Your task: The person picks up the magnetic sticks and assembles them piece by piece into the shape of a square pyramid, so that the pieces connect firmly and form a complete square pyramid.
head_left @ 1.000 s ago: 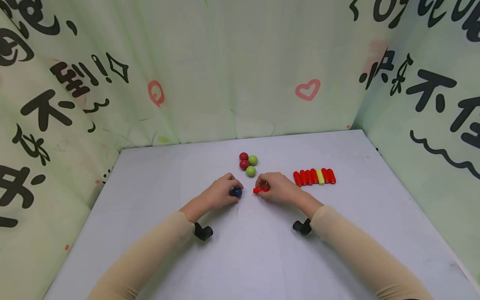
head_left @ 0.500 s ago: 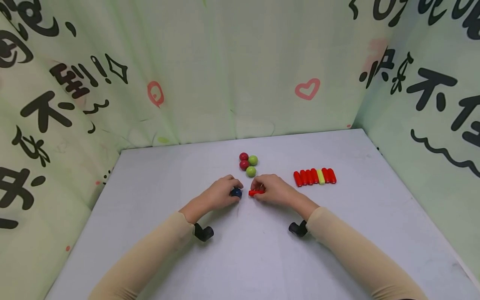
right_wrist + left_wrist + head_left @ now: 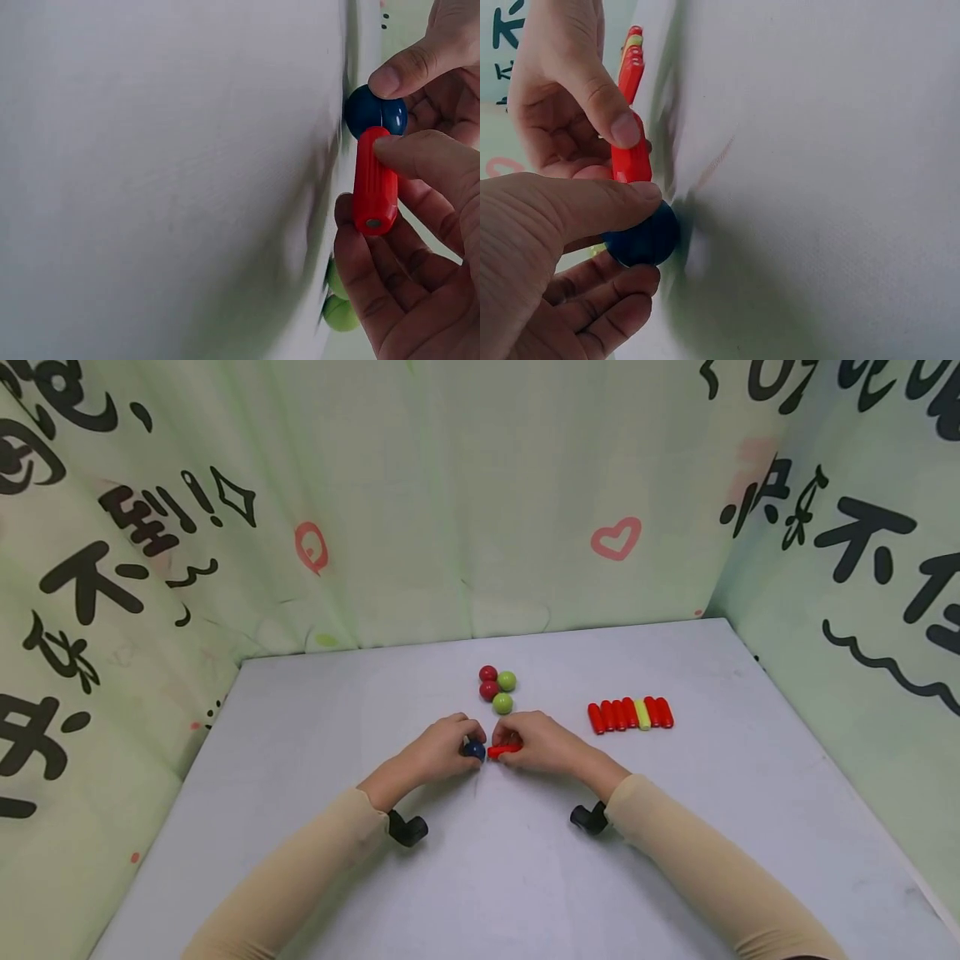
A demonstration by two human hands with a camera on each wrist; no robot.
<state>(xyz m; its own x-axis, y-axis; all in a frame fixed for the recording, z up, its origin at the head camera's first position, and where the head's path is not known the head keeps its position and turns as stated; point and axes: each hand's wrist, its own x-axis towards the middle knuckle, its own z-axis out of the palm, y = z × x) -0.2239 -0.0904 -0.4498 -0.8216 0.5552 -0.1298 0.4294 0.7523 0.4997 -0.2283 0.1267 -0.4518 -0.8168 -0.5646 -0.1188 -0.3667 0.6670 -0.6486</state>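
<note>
The left arm (image 3: 288, 872) and right arm (image 3: 723, 868) angle inward. The left hand (image 3: 441, 747) and right hand (image 3: 546, 743) pinch, close together.

Head view from above, facing forward-down; wrist views close, sharing blue ball (image 3: 646, 238).

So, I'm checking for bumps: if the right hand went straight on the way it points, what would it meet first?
Probably the blue ball in the left hand: the red rod held by the right hand points at it, though any contact between them is unclear.
</note>
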